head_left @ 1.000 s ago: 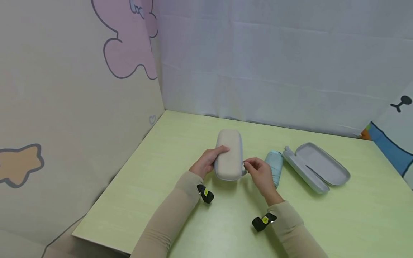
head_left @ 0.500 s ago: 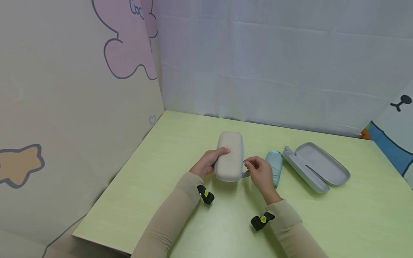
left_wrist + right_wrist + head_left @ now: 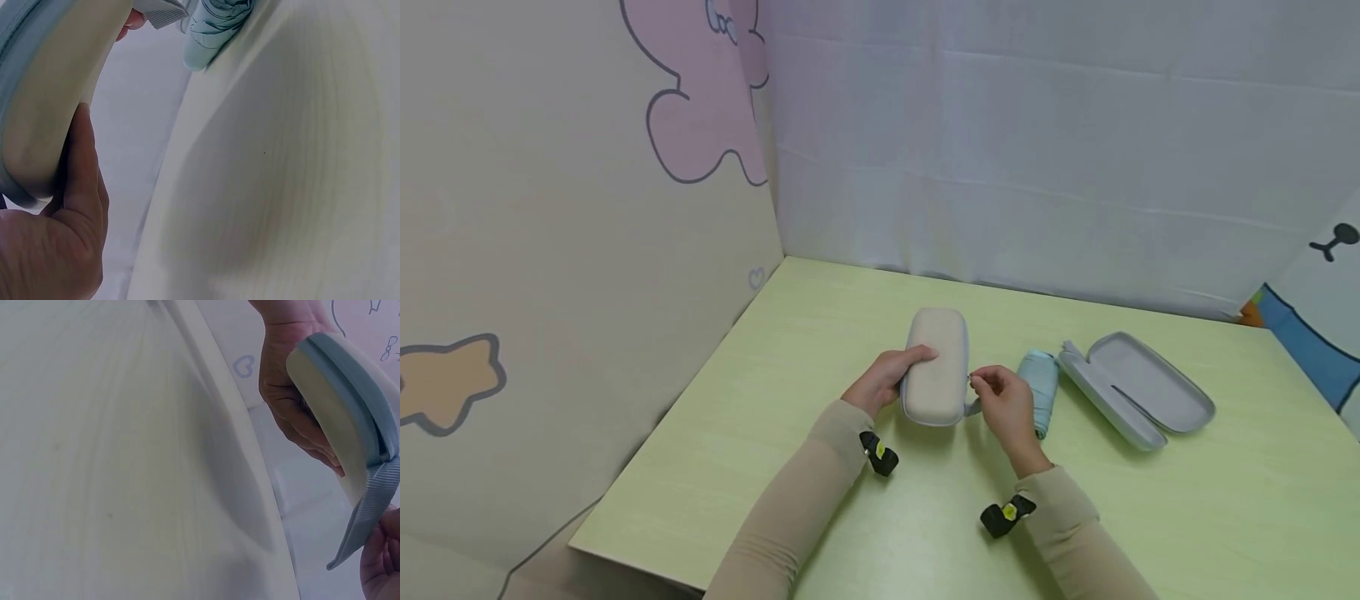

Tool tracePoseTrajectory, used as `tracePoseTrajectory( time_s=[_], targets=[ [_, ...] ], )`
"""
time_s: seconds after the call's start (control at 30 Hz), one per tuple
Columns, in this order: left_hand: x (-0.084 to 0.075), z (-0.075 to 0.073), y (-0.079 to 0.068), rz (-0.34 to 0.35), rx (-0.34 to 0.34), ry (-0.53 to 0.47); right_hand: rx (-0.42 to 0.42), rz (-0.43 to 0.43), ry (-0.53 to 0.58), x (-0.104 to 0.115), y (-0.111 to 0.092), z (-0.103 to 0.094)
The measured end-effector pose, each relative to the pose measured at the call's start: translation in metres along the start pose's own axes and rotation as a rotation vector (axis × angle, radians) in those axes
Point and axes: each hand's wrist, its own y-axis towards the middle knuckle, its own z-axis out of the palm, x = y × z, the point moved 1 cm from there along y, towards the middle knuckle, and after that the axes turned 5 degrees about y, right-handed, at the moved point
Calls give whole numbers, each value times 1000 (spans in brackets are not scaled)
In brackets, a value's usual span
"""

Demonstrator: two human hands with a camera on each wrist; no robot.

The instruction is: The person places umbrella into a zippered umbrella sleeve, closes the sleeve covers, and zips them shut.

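Head view, from the left: the left hand point(image 3: 886, 381) grips a beige zipped case point(image 3: 936, 366), fingers curled over its top, lifting it just above the green table point(image 3: 775, 433). Right beside it, the right hand point(image 3: 1004, 402) pinches the case's grey strap point(image 3: 972, 406) (the right wrist view shows the ribbed strap point(image 3: 362, 515) hanging from the case's end). Next lies a folded pale blue umbrella point(image 3: 1040, 379), then an open grey case point(image 3: 1135, 387), both on the table.
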Motion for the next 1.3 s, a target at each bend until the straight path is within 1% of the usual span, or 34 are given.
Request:
tracePoseTrajectory(
  time_s=[0.2, 0.33, 0.47, 0.67, 0.93, 1.17, 1.3],
  targets=[
    [1, 0, 1, 12, 6, 4, -23, -7, -39, -1, 1, 1],
    [1, 1, -1, 12, 32, 16, -43, -30, -76, -2, 2, 0],
    [1, 2, -2, 1, 50, 0, -49, -49, -97, -2, 4, -1],
    [1, 3, -2, 8, 50, 15, -42, -27, -90, -1, 3, -2],
    [1, 3, -2, -5, 57, 42, -44, -20, -108, -3, 5, -3],
    [1, 3, -2, 1, 68, 56, -55, -22, -114, -3, 7, -4],
    [0, 3, -2, 0, 68, 58, -51, -6, -112, -2, 7, -4]
  ],
)
